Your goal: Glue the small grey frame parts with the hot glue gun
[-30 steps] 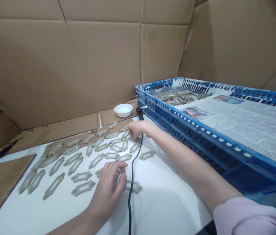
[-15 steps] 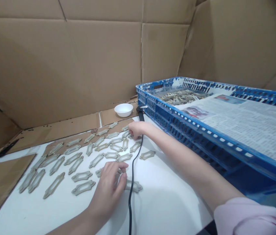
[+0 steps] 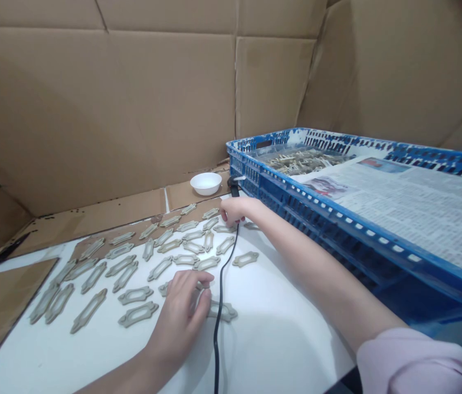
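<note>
Many flat grey, frame-like pieces with pointed ends and a long slot, such as one piece [image 3: 138,314], lie scattered over the white board. My left hand [image 3: 181,303] rests low among them, thumb apart from its loosely bent fingers. It partly covers a piece, and another piece [image 3: 226,312] lies just right of its thumb. Farther back, my right hand [image 3: 234,210] reaches down beside the black cord [image 3: 219,306] with its fingers bent together. Frame pieces lie right below and beside those fingers; whatever is between the fingertips is hidden.
A blue plastic crate [image 3: 296,205] stands along the right, with newspaper [image 3: 423,202] and a heap of thin pieces [image 3: 304,160] inside. Behind my right hand sits a white bowl [image 3: 206,184]. Cardboard walls [image 3: 132,109] close off the back and sides.
My right hand has shifted slightly right and away from me. A frame piece beside its wrist now shows to the right. The left hand stays in place.
</note>
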Demonstrator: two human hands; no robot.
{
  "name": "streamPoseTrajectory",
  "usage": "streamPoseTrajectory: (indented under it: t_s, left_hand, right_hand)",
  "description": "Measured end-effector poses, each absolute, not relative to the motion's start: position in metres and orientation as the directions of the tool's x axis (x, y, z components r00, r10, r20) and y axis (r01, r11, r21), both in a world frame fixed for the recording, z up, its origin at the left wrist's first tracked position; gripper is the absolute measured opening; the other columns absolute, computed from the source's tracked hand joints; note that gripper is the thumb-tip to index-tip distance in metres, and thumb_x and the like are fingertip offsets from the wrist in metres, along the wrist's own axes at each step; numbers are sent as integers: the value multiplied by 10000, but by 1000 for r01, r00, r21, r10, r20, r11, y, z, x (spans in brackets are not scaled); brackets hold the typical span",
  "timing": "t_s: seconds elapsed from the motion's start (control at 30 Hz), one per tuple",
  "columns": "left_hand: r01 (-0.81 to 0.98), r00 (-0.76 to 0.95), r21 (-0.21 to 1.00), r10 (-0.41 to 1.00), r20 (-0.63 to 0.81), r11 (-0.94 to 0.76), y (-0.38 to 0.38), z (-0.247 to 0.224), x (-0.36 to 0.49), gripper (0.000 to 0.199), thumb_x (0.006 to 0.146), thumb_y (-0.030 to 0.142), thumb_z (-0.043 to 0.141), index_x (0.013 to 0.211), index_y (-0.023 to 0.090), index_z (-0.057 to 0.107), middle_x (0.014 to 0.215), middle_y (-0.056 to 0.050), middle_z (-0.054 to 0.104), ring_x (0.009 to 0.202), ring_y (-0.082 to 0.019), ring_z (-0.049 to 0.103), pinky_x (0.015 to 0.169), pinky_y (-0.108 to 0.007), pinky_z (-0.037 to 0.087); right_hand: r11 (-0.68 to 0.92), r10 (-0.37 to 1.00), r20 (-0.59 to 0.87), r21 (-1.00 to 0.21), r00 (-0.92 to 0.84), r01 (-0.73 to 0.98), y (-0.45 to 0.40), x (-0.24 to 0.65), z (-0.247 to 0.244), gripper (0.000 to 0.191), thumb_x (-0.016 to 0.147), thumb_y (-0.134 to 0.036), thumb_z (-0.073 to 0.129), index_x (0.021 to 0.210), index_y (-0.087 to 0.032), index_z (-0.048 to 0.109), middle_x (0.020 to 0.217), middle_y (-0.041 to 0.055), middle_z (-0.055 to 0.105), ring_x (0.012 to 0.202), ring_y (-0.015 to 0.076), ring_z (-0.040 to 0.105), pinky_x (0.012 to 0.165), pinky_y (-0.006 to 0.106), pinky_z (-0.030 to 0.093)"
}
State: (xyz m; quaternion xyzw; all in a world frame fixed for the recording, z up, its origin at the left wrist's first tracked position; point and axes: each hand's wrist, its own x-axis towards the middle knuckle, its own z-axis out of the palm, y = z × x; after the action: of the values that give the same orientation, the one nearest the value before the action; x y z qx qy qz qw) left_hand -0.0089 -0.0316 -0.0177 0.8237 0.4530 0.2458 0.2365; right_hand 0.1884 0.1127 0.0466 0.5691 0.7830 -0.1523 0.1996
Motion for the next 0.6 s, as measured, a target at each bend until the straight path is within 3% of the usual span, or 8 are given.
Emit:
streamPoseTrajectory:
  t_s: [0.23,0.43,0.6]
  left_hand:
    - [633,476,608,860,183,-479,-34,-15,-11,160,849,266,356,931,223,487,917,-55,534,947,-215,455,802,-374,391]
    - [635,473,612,863,176,-472,-33,-16,-10,149,846,259,367,927,234,490,920,-41,538,957,-207,449,807,-363,386]
    - [629,468,626,867,170,-462,-34,-15,-11,144,853,263,361,922,238,484,927,-36,533,961,-201,436,818,-364,370]
  right_hand:
    - [277,851,-446,-69,-278,958,118,189,38,308,618,-188,620,896,-56,648,761,90,657,630,164,590,557,245,433]
    - [161,889,-422,-75,-178,984,113,197,53,288,686,-275,577,838,-44,656,702,91,657,598,152,598,564,229,450]
    - [6,958,-287,1,-6,1000,107,206,65,369,726,-321,573,959,-39,618,801,165,652,741,219,620,673,276,457]
